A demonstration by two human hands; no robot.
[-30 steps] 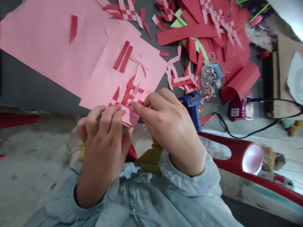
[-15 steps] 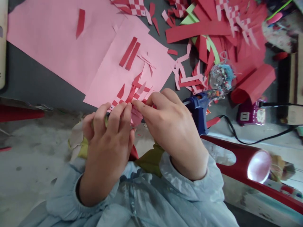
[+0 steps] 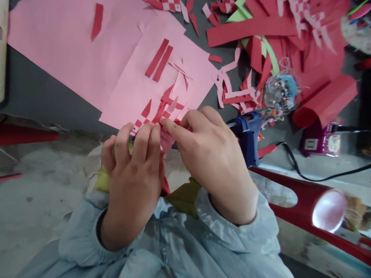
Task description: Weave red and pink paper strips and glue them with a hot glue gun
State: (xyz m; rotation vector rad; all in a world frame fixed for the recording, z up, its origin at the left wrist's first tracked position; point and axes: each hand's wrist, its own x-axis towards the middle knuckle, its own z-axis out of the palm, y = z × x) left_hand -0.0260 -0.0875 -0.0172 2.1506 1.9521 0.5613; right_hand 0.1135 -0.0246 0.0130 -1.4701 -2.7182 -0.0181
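Observation:
Both hands meet over a piece of woven red and pink paper strips (image 3: 166, 112) at the front edge of the table. My left hand (image 3: 135, 170) has its fingers bent down onto the weave's left part. From the right, my right hand (image 3: 213, 154) pinches at the weave, with the index fingertip beside the left fingers. The hands hide much of the piece. A checkered woven bit with a dark dot (image 3: 136, 127) shows by the left fingers. Behind lie pink paper sheets (image 3: 121, 96) bearing two red strips (image 3: 158, 60) and thin offcuts.
To the right lie a blue glue gun (image 3: 247, 135), a rolled red paper (image 3: 326, 100), a clear dish of pins (image 3: 281, 90) and a purple power socket (image 3: 320, 143). Paper scraps (image 3: 237, 92) and red strips (image 3: 252, 31) spread behind. A red stool (image 3: 307, 208) stands at the right.
The view has shifted slightly, so the table things at the right appear farther right. Both hands stay at the weave in nearly the same pose.

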